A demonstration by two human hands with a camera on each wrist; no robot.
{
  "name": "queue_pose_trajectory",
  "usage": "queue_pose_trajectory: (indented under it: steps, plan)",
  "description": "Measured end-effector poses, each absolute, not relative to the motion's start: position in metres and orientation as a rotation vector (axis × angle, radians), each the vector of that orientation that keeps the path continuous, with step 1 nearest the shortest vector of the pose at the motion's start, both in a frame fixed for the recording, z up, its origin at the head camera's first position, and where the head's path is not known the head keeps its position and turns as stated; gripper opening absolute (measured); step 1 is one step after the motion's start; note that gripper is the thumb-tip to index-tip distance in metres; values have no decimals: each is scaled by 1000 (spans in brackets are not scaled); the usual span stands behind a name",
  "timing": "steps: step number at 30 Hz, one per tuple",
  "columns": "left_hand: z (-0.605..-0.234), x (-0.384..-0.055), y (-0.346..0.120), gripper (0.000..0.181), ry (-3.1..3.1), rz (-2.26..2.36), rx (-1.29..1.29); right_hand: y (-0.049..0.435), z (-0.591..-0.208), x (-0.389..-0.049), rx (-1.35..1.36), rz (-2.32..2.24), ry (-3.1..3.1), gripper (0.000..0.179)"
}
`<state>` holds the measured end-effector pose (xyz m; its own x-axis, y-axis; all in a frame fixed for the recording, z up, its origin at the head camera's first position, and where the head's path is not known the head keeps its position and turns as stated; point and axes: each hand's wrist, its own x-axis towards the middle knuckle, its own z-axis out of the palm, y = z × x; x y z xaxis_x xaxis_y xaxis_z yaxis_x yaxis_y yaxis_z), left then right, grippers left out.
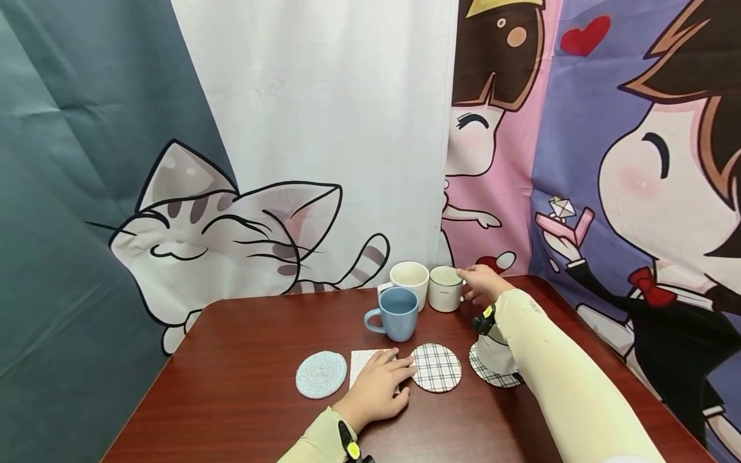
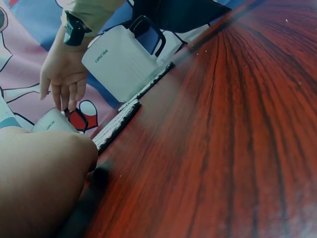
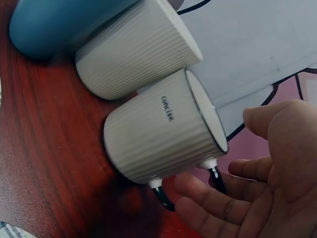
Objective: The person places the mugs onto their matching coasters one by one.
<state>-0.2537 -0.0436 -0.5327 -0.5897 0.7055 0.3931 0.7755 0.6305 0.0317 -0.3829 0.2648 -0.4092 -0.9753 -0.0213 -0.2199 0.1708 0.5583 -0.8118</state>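
A dark red wooden table (image 1: 243, 386) is seen in front of hung cloth backdrops: grey-green at the left, a white sheet with a cartoon cat (image 1: 231, 238) in the middle, and cartoon figures on pink and purple at the right.

Four coasters are counted along the near part of the table, from left to right: a round pale blue woven coaster (image 1: 321, 374), a square white coaster (image 1: 361, 364), a round checked coaster (image 1: 436, 367), and a second checked coaster (image 1: 492, 376) partly hidden by the right sleeve. The left hand (image 1: 377, 388) is laid flat, fingers relaxed, on the square white coaster.

Behind them three mugs are counted, all upright with mouths up: a blue mug (image 1: 397, 313) with its handle pointing left, a ribbed white mug (image 1: 409, 281), and a white mug with a dark rim (image 1: 446, 289), just beside each other. The right hand (image 1: 483, 283) is held open at the dark handle (image 3: 215, 179) on that mug's right side, fingers loosely spread and nothing grasped.
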Motion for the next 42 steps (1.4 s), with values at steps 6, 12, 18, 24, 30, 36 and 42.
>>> queue_pose_trajectory:
  steps: [6, 12, 18, 24, 30, 36, 42]
  plan:
    - [-532, -252, -44, 39, -2515, -287, -1180, 264, -418, -386, 150, -1284, 2636, 60]
    - [-532, -252, -44, 38, -2527, -277, -1171, 264, -423, -388, 151, -1247, 2678, 54]
    - [-530, -251, -42, 39, -2548, -292, -1171, 266, -426, -387, 158, -1204, 2670, 52]
    - [-529, -252, -43, 42, -2564, -303, -1166, 264, -423, -385, 207, -1193, 2618, 49]
    - [-528, -253, -44, 42, -2583, -309, -1157, 259, -418, -381, 165, -1203, 2481, 48]
    - [-529, -253, -44, 41, -2573, -306, -1161, 254, -420, -377, 112, -1177, 2406, 55]
    - [-529, -251, -44, 40, -2570, -305, -1163, 258, -424, -377, 91, -1256, 2296, 53]
